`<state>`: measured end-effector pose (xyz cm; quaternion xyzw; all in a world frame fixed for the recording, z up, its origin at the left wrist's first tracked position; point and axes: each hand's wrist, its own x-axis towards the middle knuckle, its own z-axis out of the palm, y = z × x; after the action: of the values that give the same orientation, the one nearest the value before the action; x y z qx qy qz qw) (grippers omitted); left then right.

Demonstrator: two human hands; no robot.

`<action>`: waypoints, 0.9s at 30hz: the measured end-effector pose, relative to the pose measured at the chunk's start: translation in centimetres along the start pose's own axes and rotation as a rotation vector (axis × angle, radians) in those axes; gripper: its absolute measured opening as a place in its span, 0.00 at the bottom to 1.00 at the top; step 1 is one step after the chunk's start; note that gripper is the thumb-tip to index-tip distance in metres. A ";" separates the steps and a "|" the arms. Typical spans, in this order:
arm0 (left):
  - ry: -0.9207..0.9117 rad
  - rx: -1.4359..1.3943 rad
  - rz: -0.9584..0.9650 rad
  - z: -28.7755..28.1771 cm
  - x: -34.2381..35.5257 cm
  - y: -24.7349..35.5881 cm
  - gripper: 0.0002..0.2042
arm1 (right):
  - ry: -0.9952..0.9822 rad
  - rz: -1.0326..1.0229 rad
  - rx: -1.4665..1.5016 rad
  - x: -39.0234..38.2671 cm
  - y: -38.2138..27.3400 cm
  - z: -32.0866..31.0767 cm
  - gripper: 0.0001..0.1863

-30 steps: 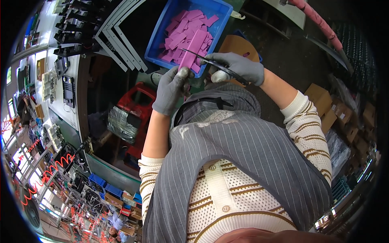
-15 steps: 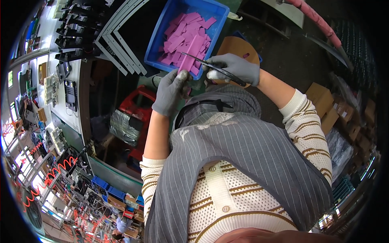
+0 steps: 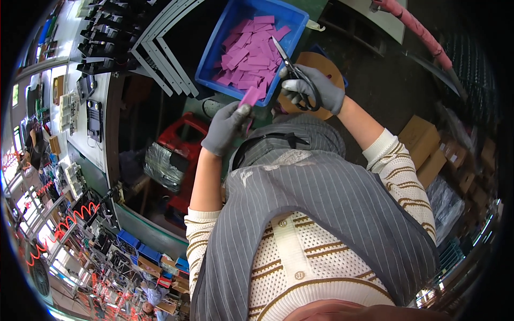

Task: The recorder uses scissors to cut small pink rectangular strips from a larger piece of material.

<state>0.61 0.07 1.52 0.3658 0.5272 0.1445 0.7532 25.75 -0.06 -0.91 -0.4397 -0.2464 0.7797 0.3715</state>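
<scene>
My left hand (image 3: pixel 226 127), in a grey glove, pinches a short pink strip (image 3: pixel 250 97) between thumb and fingers at the near edge of a blue bin (image 3: pixel 214 49). More pink shows below the fingers, partly hidden. My right hand (image 3: pixel 317 88), gloved too, grips black-handled scissors (image 3: pixel 287 60). Their blades look nearly together and point up and left over the bin, apart from the strip. Inside the bin lies a heap of cut pink pieces (image 3: pixel 249 55), flat and roughly rectangular.
Right of the bin sits a round tan stool seat (image 3: pixel 309 59). To the left are grey metal angle frames (image 3: pixel 160 51) and a white workbench (image 3: pixel 88 150). A red plastic chair (image 3: pixel 184 184) holds a clear-wrapped bundle. Cardboard boxes (image 3: pixel 420 139) stand at the right.
The long pink strip in my left hand is now a short piece. The scissors have come away from it, swinging upward and right. Pink pieces lie where the long strip crossed the bin.
</scene>
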 end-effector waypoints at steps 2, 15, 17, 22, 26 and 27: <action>-0.123 0.037 0.040 0.8 0.2 -0.2 0.16 | -0.050 0.091 0.106 0.2 -0.9 1.6 0.14; -0.147 0.082 0.043 1.6 -1.2 1.3 0.16 | -0.193 -0.133 -0.391 1.6 -2.3 2.7 0.24; -0.140 0.089 0.056 1.9 -1.0 1.2 0.16 | -0.239 -0.186 -0.423 1.6 -2.3 2.6 0.23; -0.087 0.023 0.142 1.7 -1.1 1.8 0.15 | -0.077 -0.303 -0.250 1.3 -5.3 2.9 0.23; -0.042 0.044 0.151 1.3 -2.0 3.3 0.14 | -0.099 -0.306 -0.264 1.3 -6.0 2.6 0.26; 0.006 0.020 0.172 1.2 -1.9 3.4 0.13 | -0.137 -0.274 -0.204 1.1 -6.2 2.4 0.28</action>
<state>1.46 0.79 5.40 0.4167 0.4975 0.2045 0.7328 25.52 4.46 4.13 -0.3834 -0.4064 0.7209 0.4100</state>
